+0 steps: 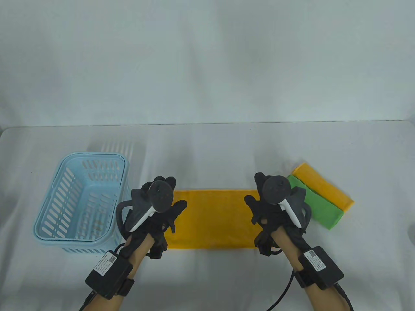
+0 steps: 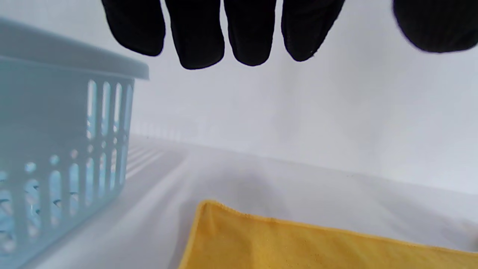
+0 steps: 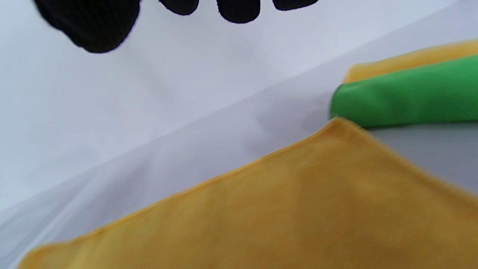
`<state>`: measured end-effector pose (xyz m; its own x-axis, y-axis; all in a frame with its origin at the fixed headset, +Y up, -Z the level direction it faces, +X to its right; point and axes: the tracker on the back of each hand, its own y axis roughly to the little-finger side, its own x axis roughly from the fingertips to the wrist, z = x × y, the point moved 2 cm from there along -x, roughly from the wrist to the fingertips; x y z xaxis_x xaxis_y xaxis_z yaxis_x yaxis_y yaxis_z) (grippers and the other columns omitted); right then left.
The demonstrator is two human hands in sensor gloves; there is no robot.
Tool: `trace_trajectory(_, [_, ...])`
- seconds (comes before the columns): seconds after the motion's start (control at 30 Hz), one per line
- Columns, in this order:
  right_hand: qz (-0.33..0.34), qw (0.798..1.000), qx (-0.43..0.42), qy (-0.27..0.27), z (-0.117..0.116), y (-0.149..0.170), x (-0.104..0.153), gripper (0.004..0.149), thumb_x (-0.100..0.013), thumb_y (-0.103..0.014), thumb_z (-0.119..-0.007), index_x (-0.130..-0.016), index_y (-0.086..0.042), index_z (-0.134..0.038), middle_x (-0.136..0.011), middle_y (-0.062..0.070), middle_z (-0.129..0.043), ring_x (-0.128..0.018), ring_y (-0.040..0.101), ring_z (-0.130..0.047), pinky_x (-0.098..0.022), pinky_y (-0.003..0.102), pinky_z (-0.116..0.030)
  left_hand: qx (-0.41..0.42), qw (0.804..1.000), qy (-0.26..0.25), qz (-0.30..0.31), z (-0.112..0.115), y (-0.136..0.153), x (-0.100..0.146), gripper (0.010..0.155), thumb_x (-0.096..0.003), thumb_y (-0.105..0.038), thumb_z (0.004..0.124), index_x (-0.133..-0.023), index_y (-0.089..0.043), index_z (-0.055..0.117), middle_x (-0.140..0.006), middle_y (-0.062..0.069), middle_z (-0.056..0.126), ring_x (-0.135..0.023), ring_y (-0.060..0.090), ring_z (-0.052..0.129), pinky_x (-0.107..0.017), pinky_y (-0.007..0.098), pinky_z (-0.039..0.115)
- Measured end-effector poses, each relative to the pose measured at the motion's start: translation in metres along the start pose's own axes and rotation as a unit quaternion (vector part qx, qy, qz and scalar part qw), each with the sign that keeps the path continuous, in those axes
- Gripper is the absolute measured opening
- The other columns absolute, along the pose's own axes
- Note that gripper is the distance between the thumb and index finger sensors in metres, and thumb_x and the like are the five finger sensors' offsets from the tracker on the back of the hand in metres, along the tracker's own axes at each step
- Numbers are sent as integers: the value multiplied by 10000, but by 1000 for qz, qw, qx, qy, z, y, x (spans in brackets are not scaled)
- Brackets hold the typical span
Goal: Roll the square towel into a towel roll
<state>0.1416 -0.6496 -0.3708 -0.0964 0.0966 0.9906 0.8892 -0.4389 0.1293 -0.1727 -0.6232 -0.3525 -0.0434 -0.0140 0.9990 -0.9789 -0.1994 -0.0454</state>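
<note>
Lying flat, the yellow towel runs left-right under empty, loosely spread hands.

Soft, even light filled the table view, bright and sharp, with only faint shadows on the white table. Both wrist views were blurred: the blue basket at the left looked hazy, the green towel smeared, and the dark fingertips out of focus.
</note>
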Motion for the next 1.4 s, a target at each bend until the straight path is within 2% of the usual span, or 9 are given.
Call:
trace_trajectory(0.13, [47, 999, 12, -21, -21, -27, 14, 766, -345, -600, -729, -1003, -425, -377, -1130, -47, -413, -1078, 372, -392, -735, 645, -383, 26, 999, -32, 15, -7, 12, 22, 824, -348, -649, 718, -1091, -345, 533, -1179, 33, 554, -1077, 406, 636, -747, 620, 568])
trace_trajectory(0.37, [117, 991, 49, -52, -61, -74, 34, 768, -343, -602, -726, -1002, -417, -378, -1126, -50, -421, -1076, 367, -402, -734, 641, -395, 51, 997, -59, 29, -17, 28, 42, 822, -348, -639, 729, -1089, -334, 548, -1175, 46, 565, -1068, 419, 646, -742, 630, 568])
trace_trajectory(0.5, [154, 983, 68, -79, -89, -100, 42, 766, -343, -602, -722, -1002, -413, -378, -1122, -53, -432, -1073, 361, -418, -732, 641, -401, 55, 996, -70, 25, -21, 34, 46, 816, -350, -633, 729, -1087, -329, 557, -1173, 49, 570, -1063, 420, 652, -740, 632, 569])
trace_trajectory(0.73, [197, 960, 122, -159, -155, -137, 53, 764, -347, -604, -710, -1002, -405, -370, -1116, -63, -436, -1068, 349, -435, -730, 629, -422, 27, 996, -88, 12, -23, 40, 46, 812, -349, -628, 731, -1085, -329, 561, -1169, 48, 579, -1060, 414, 662, -739, 629, 573])
trace_trajectory(0.93, [212, 945, 140, -208, -193, -157, 55, 743, -351, -585, -716, -996, -385, -405, -1092, -63, -489, -1035, 326, -526, -720, 599, -488, 40, 995, -93, 11, -27, 44, 47, 811, -350, -628, 730, -1085, -329, 561, -1169, 47, 579, -1058, 415, 667, -739, 630, 573])
trace_trajectory(1.03, [208, 940, 153, -223, -205, -163, 52, 699, -355, -570, -721, -982, -374, -482, -1067, -55, -552, -998, 318, -598, -702, 570, -552, 44, 995, -91, 13, -27, 44, 47, 809, -351, -627, 730, -1084, -327, 564, -1167, 47, 583, -1056, 414, 671, -738, 630, 576])
trace_trajectory(1.2, [187, 946, 187, -186, -216, -171, 44, 617, -354, -529, -752, -925, -362, -587, -988, -81, -594, -908, 279, -617, -698, 536, -555, 44, 995, -87, 14, -26, 44, 47, 810, -352, -627, 729, -1085, -326, 561, -1167, 49, 584, -1055, 415, 674, -736, 631, 577])
trace_trajectory(1.4, [164, 946, 216, -176, -225, -178, 33, 685, -282, -571, -834, -883, -389, -562, -920, -106, -603, -825, 237, -641, -696, 528, -552, 42, 996, -81, 16, -25, 43, 47, 813, -352, -626, 730, -1086, -323, 558, -1165, 48, 586, -1053, 413, 677, -736, 630, 579])
